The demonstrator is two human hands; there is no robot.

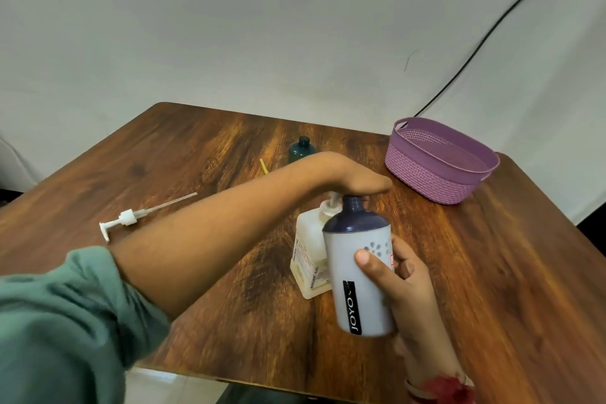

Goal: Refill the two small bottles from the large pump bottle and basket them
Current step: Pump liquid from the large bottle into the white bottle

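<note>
My right hand [406, 285] grips a white bottle [360, 275] with a dark blue shoulder and a "JOYO" label, held upright just off the table. Its open neck sits under the spout of the large cream pump bottle [310, 259] standing behind it. My left hand [354, 179] lies flat, palm down, on that bottle's pump head, which it hides. A small dark teal bottle [301, 149] without a cap stands farther back, partly behind my left wrist. The purple basket [410, 162] at the back right holds nothing that I can see.
A loose white pump head with its long dip tube [131, 218] lies on the left of the wooden table [492, 272]. A small yellow strip [264, 166] lies near the teal bottle. A black cable [492, 29] runs down the wall behind the basket.
</note>
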